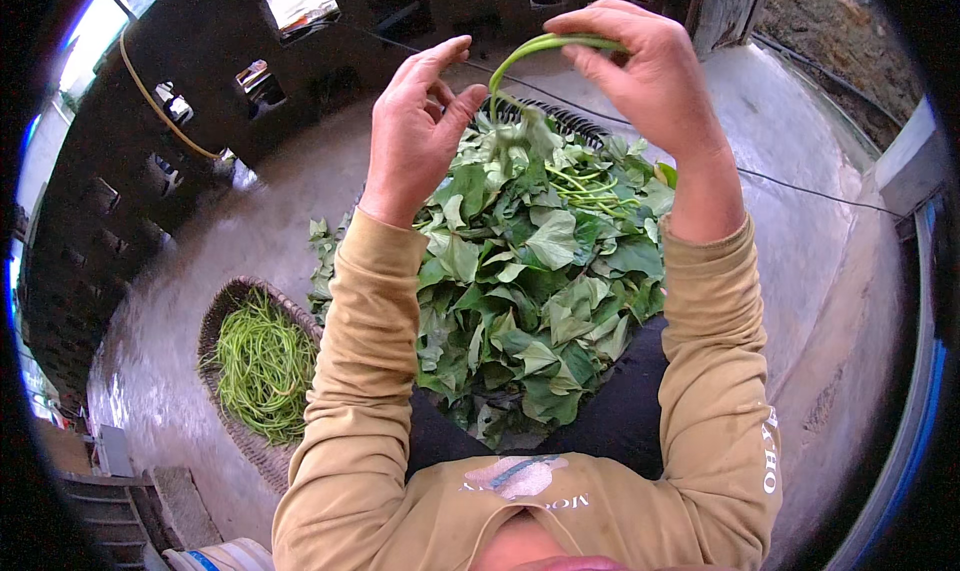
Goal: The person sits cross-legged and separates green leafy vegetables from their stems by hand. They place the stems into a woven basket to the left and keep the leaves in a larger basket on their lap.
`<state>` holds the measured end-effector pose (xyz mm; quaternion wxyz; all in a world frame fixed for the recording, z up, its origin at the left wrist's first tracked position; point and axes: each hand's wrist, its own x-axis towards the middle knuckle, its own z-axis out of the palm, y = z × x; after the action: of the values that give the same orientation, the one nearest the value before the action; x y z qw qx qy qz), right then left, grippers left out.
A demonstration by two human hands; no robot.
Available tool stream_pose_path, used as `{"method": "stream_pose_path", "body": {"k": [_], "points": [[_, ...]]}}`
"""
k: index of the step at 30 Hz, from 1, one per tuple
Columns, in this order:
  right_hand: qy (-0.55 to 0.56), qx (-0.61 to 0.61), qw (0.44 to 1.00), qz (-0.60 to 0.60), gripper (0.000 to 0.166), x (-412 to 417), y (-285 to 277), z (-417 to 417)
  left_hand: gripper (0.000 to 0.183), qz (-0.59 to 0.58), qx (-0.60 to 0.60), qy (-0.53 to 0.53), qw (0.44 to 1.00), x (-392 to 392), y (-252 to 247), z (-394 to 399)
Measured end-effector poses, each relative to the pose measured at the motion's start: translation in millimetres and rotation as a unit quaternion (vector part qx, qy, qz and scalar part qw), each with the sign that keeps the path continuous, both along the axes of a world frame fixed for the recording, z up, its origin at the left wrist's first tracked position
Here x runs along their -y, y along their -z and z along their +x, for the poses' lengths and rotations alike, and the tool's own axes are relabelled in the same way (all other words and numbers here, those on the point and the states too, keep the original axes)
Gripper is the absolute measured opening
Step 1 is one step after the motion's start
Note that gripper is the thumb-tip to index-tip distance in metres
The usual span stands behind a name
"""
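My right hand (645, 72) is raised at the upper centre, its fingers and thumb closed on green leaf stems (536, 44) that arch over to the left and down. To their left is my left hand (426, 124), thumb and fingers apart, with nothing seen between them; a gap shows between it and the stems. Limp leaves (525, 135) hang at the stems' lower end, above a large heap of lobed green leaves (551, 237) in front of my lap. Several loose stems (592, 192) lie on the heap.
A woven basket (289, 312) holding thin green stems (264, 368) stands on the concrete floor (285, 188) at left. Behind the heap shows a dark basket rim (574, 120). A thin cable (817, 190) crosses the floor. A dark openwork block wall (315, 83) curves behind.
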<state>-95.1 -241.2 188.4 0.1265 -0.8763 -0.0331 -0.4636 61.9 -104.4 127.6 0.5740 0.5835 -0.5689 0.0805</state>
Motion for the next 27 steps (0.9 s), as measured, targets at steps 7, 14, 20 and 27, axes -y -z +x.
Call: {"method": "stream_pose_path", "body": {"k": [7,14,20,27], "points": [[-0.111,0.067,0.985,0.116,0.031,-46,-5,18,0.015,0.053,-0.027,0.025,0.998,-17,4,25],[-0.104,-0.114,0.971,0.184,0.034,-24,51,37,0.017,-0.023,-0.247,0.165,0.955,-33,-11,29],[-0.132,-0.248,0.936,0.212,0.019,-38,81,60,0.019,-0.034,-0.249,0.176,0.952,-40,-16,24],[-0.318,-0.273,0.805,0.42,0.029,-61,97,69,0.021,-0.039,-0.277,0.183,0.942,-45,-16,28]]}}
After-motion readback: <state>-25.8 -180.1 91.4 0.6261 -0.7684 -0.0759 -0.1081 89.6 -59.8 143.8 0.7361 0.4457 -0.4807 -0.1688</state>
